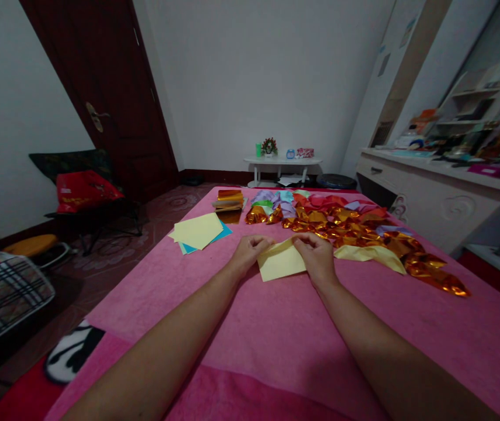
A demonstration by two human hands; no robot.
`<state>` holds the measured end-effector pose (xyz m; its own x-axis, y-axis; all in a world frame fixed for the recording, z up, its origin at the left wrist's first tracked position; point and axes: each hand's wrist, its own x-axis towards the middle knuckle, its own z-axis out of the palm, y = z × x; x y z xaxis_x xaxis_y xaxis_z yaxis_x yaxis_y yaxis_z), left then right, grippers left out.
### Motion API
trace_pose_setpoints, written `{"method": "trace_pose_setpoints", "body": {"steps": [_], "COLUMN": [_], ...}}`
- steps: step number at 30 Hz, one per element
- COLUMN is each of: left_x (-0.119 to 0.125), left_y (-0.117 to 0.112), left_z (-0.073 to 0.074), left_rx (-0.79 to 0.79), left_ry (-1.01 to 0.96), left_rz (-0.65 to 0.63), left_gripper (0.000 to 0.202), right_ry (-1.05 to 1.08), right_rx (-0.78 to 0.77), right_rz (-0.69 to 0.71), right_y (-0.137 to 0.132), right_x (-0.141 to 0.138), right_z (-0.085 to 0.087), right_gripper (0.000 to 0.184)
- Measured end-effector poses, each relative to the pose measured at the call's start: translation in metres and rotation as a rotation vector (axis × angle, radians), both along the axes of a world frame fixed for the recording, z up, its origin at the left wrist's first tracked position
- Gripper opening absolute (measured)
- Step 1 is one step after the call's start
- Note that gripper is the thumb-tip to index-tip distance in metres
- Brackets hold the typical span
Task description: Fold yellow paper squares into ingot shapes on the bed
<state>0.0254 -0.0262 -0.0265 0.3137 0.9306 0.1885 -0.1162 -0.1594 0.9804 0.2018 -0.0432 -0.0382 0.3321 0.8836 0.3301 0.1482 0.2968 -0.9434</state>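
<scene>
A pale yellow paper sheet [279, 263] lies on the pink blanket [276, 339] in front of me. My left hand [248, 251] pinches its upper left edge with closed fingers. My right hand [317, 252] pinches the upper right part, where the paper looks folded over. Both forearms reach forward over the blanket.
A stack of yellow and blue sheets [199, 232] lies to the left. Folded gold foil and coloured paper pieces [346, 225] spread behind and to the right, with a foil sheet stack [228, 200]. A dark chair with a red bag [83, 190] stands left, a cabinet [434, 193] right.
</scene>
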Motion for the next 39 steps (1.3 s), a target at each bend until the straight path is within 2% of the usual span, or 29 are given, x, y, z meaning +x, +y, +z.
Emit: {"method": "trace_pose_setpoints", "body": {"steps": [4,10,13,15,18,21,24,27,30,33,36,39], "left_x": [0.000,0.001,0.000,-0.001,-0.002,-0.005,-0.011,-0.019,-0.028,-0.037,-0.042,-0.043], "left_y": [-0.002,0.007,0.011,0.011,0.009,0.008,0.008,0.009,0.008,0.006,0.002,-0.002], "left_z": [0.003,-0.011,-0.015,-0.013,-0.009,-0.007,-0.007,-0.007,-0.005,-0.003,-0.002,0.000], "left_rx": [0.069,-0.008,-0.012,-0.007,0.007,0.084,0.190,0.187,0.143,0.169,0.244,0.345], "left_ry": [0.002,-0.057,-0.090,-0.113,-0.128,-0.040,0.134,0.231,0.258,0.329,0.455,0.554], "left_rz": [-0.011,0.154,0.195,0.196,0.189,0.200,0.273,0.318,0.260,0.169,0.116,0.080], "left_gripper": [0.051,0.034,0.031,0.032,0.044,0.053,0.056,0.057,0.057,0.057,0.058,0.055], "right_ry": [0.019,0.028,0.008,-0.006,-0.029,-0.053,-0.071,-0.087,-0.102,-0.148,-0.323,-0.513], "right_rx": [0.029,0.036,0.045,0.057,0.058,0.028,-0.009,-0.044,-0.079,-0.114,-0.116,-0.046], "right_rz": [-0.059,-0.007,0.032,0.039,0.043,0.045,0.054,0.090,0.135,0.183,0.228,0.262], "right_y": [0.002,-0.003,-0.005,-0.005,-0.004,-0.004,-0.003,-0.002,-0.002,-0.004,-0.006,-0.008], "right_x": [0.002,-0.003,-0.005,-0.005,-0.004,-0.002,-0.002,-0.003,-0.005,-0.007,-0.005,-0.001], "right_z": [-0.002,0.005,0.007,0.008,0.008,0.006,0.003,0.001,0.002,0.006,0.011,0.014], "right_gripper": [0.025,0.022,0.019,0.015,0.010,0.008,0.011,0.014,0.016,0.015,0.016,0.018]}}
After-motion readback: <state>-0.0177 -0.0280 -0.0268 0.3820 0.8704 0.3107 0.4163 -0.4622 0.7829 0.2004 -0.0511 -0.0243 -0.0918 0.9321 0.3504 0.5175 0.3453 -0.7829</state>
